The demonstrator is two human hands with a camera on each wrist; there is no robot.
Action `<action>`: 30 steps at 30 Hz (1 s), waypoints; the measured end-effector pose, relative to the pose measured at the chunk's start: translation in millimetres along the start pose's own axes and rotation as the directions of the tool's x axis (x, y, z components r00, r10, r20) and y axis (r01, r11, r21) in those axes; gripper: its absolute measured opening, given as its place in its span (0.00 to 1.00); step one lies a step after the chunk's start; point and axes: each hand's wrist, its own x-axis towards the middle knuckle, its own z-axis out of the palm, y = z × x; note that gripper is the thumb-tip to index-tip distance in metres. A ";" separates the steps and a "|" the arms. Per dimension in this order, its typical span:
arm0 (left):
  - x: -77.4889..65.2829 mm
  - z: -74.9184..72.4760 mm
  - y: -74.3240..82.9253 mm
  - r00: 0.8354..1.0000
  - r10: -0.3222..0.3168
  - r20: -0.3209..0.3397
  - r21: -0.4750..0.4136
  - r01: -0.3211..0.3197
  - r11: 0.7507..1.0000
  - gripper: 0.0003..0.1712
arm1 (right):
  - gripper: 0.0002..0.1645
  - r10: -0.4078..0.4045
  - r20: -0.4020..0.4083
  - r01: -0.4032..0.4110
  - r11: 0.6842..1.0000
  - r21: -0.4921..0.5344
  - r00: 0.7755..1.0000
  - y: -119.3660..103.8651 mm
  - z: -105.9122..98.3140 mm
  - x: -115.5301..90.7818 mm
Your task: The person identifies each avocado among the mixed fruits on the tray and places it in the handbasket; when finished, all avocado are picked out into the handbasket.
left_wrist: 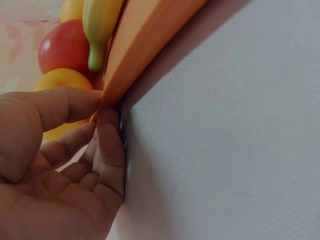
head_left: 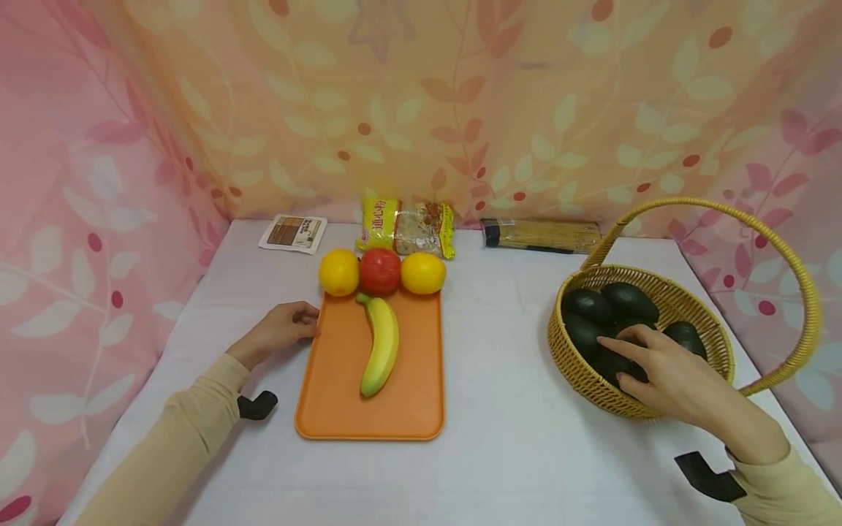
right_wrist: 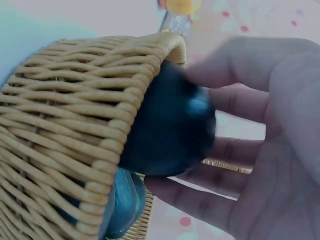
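My left hand (head_left: pixel 283 330) pinches the left rim of an orange tray (head_left: pixel 411 409), thumb above and fingers below in the left wrist view. On the tray lies a banana (head_left: pixel 383 349), stem toward the far end. Across the tray's far end sit a red round fruit (head_left: pixel 379 272) and a yellow fruit on each side, the left one (head_left: pixel 339 272) and the right one (head_left: pixel 424 273). Reaching into a wicker basket (head_left: pixel 595 391) on the right, my right hand (head_left: pixel 664 369) grips a dark avocado (right_wrist: pixel 170 125) near the rim. Several other avocados (head_left: pixel 628 302) lie in the basket.
Along the back stand a small flat packet (head_left: pixel 294 233), a yellow pasta bag (head_left: pixel 406 228) and a long pack of noodles (head_left: pixel 542 235). The basket's tall handle (head_left: pixel 799 292) arches over its right side. Patterned curtains surround the white table (head_left: pixel 500 380).
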 end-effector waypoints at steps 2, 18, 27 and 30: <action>0.1 -0.2 0.0 1.000 0.000 0.000 -0.003 0.000 1.000 0.24 | 0.30 0.011 0.014 -0.011 1.000 0.021 1.000 1.5 1.3 0.4; 1.2 -1.5 0.9 1.000 -0.015 0.002 0.011 0.015 1.000 0.23 | 0.24 -0.005 0.056 0.000 0.996 0.094 0.998 17.4 1.5 -1.5; 2.1 -0.2 -3.6 1.000 0.003 -0.017 -0.002 -0.003 1.000 0.24 | 0.23 -0.025 0.046 0.021 0.995 0.096 0.999 15.3 0.9 5.3; 2.6 1.2 -6.2 1.000 0.014 -0.021 0.000 -0.014 1.000 0.24 | 0.21 -0.057 0.035 0.053 0.994 0.099 0.998 16.2 0.9 6.3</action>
